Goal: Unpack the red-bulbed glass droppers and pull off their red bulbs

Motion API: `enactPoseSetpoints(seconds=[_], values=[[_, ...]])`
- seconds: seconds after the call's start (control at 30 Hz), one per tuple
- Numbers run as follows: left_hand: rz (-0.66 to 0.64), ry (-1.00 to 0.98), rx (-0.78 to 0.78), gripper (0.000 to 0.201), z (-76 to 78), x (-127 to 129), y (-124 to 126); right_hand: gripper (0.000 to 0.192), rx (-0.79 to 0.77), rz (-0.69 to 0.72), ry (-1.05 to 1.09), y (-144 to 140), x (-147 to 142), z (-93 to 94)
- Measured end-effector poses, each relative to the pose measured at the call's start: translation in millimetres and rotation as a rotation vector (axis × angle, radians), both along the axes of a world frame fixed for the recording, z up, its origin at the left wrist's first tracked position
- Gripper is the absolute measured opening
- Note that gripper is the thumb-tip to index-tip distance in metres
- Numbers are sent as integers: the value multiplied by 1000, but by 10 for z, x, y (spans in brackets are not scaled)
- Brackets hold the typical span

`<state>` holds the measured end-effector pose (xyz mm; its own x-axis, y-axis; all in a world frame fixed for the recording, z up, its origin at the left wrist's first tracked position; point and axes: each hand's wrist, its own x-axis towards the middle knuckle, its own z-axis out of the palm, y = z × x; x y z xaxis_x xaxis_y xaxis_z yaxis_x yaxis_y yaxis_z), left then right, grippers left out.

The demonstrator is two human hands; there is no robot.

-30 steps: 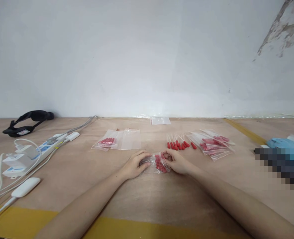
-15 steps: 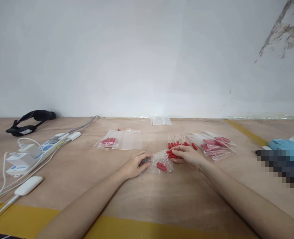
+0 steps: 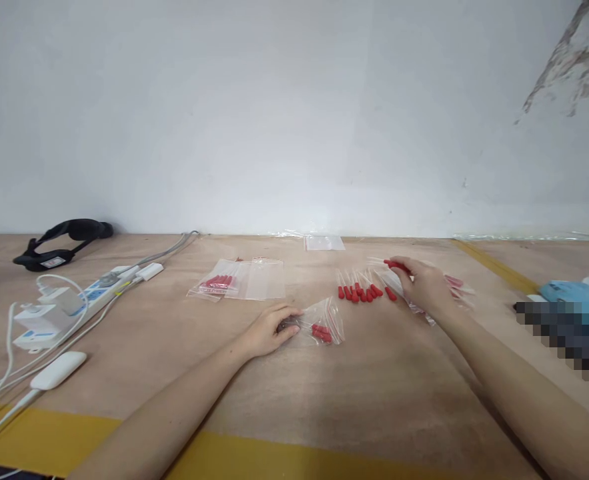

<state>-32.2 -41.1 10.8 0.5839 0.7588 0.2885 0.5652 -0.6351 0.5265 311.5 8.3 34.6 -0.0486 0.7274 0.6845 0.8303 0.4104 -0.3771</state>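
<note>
Two hands — left hand (image 3: 269,331) pinning bag (image 3: 324,322), right hand (image 3: 424,285) gripping red-tipped dropper (image 3: 396,265).

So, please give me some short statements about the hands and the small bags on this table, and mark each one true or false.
1. The left hand rests on a clear bag with red-capped pieces inside. True.
2. The right hand holds a red-capped piece. True.
3. Both hands touch the same bag. False: the right hand is apart from it, over the pile of filled bags.
4. The power strip lies to the right of the hands. False: it lies to the left.
5. Loose red-capped pieces lie on the table. True.
</note>
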Motion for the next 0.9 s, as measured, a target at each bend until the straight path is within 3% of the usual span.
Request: enactPoseSetpoints(seconds=[0.13,0.37,0.57,0.73,0.8,0.9], values=[[3,10,-1,28,-3,-4,5,29,-134,19,-251,27,-31,-152],[-5,6,5,29,-1,-6,-2,27,-366,25,-400,-29,-109,-53],[-2,19,10,29,7,-6,-4,49,-505,10,-258,-9,-60,-27],[-4,4,14,28,11,-1,-6,26,-348,7,-100,-78,-183,66],[2,2,2,29,11,3,-11,20,-320,91,-28,-164,-346,78],[4,-2,-5,29,14,4,-20,15,-447,318,41,-321,-641,26]])
